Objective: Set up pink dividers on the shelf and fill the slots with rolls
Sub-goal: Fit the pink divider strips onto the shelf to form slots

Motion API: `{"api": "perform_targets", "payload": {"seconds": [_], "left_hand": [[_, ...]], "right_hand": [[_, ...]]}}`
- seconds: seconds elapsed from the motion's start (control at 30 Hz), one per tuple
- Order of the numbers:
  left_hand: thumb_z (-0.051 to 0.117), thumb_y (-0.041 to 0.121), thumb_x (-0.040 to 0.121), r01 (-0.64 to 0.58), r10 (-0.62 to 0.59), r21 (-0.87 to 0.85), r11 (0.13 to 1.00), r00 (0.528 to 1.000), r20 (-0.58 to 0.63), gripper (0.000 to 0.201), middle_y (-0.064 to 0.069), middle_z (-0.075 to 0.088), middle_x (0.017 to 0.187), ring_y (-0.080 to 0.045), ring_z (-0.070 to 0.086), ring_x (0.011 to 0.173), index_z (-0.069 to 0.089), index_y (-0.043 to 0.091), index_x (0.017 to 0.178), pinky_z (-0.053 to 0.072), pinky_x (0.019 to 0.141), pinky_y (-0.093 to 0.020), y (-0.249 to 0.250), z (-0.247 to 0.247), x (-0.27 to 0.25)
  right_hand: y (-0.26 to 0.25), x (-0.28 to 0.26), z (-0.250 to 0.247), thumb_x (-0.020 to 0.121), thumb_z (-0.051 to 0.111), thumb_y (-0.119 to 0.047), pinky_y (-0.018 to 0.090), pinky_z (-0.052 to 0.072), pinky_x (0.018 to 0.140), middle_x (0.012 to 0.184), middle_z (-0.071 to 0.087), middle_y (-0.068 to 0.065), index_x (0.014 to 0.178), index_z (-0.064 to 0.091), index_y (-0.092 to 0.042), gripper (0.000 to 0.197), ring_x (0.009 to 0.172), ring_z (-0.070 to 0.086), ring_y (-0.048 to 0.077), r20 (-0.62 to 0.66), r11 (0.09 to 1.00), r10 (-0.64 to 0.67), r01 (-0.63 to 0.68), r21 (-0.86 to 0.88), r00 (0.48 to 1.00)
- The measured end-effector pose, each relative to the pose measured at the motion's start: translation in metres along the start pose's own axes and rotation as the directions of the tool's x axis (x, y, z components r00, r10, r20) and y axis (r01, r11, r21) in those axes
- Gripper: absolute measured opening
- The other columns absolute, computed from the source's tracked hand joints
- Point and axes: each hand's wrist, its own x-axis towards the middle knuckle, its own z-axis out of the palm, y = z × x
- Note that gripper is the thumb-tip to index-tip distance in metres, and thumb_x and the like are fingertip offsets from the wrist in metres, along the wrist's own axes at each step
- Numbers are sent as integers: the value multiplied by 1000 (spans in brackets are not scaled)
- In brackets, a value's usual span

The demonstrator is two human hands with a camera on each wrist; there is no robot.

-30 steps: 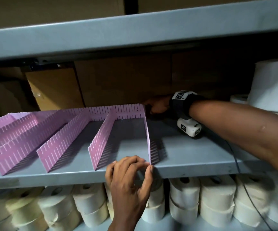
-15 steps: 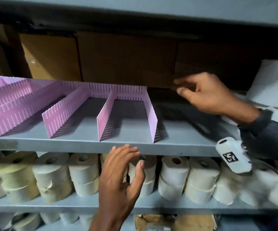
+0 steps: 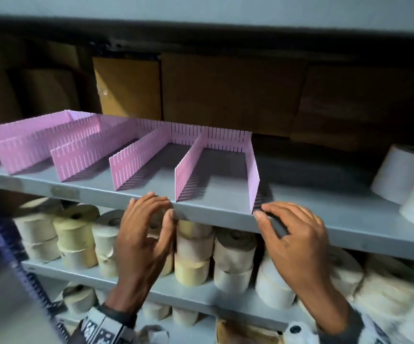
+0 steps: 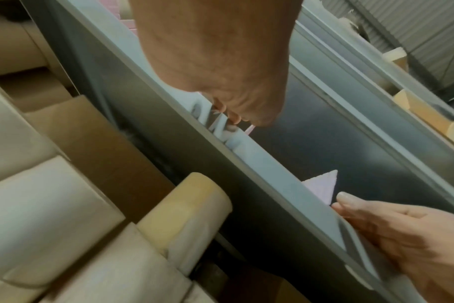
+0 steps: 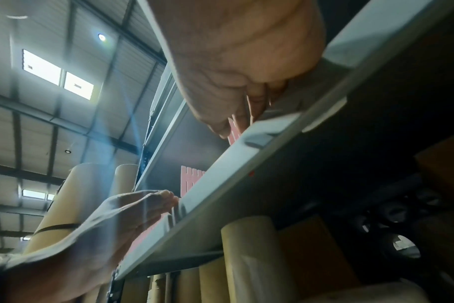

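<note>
A comb of pink slotted dividers (image 3: 149, 150) stands on the grey shelf (image 3: 325, 214), a back strip joining several cross pieces whose slots hold no rolls. My left hand (image 3: 161, 209) rests its fingertips on the shelf's front lip, just left of the second divider from the right (image 3: 188, 167). My right hand (image 3: 263, 212) touches the lip at the front end of the rightmost divider (image 3: 252, 175), thumb tip against it (image 4: 321, 188). Both hands have loosely bent fingers and hold nothing. Cream paper rolls (image 3: 233, 256) fill the shelf below.
Large white rolls (image 3: 399, 175) sit on the same shelf at the far right, with bare shelf between them and the dividers. Brown cartons (image 3: 225, 88) line the back. A shelf overhead limits the height. A dark notched upright (image 3: 15, 256) stands at lower left.
My right hand came from the back of the shelf to the front lip by the rightmost divider. My left hand shifted left along the lip to the neighbouring divider.
</note>
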Motion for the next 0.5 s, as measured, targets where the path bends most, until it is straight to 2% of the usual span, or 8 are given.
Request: {"api": "perform_targets", "payload": {"seconds": [0.1, 0.2, 0.4, 0.5], "left_hand": [[61, 27, 97, 2, -3, 30, 1000, 1000, 29, 25, -5, 73, 111, -27, 66, 118, 72, 7, 105, 42, 109, -59, -9, 1, 7], [63, 29, 98, 5, -5, 2, 1000, 1000, 17, 24, -2, 72, 105, -25, 66, 110, 72, 8, 102, 46, 101, -58, -11, 3, 11], [68, 25, 95, -28, 31, 46, 999, 998, -53, 18, 0, 70, 96, -24, 65, 92, 76, 10, 90, 45, 97, -48, -14, 13, 16], [71, 23, 93, -21, 25, 62, 998, 998, -56, 14, 0, 70, 95, -24, 64, 91, 76, 11, 89, 44, 97, -50, -15, 15, 15]], "right_hand": [[0, -6, 17, 91, 64, -41, 44, 45, 87, 97, 74, -6, 90, 76, -22, 23, 92, 67, 18, -94, 998, -25, 20, -51, 995], [0, -6, 26, 91, 65, -42, 43, 36, 88, 96, 73, -6, 88, 75, -24, 21, 93, 66, 19, -148, 993, -32, 15, -114, 989], [8, -9, 34, 93, 66, -41, 39, 31, 91, 96, 73, -7, 86, 74, -22, 21, 97, 66, 18, -195, 985, -112, 82, -154, 975], [9, -11, 35, 92, 66, -39, 37, 30, 91, 94, 73, -7, 84, 74, -21, 22, 95, 66, 17, -215, 985, -108, 74, -159, 971]]}}
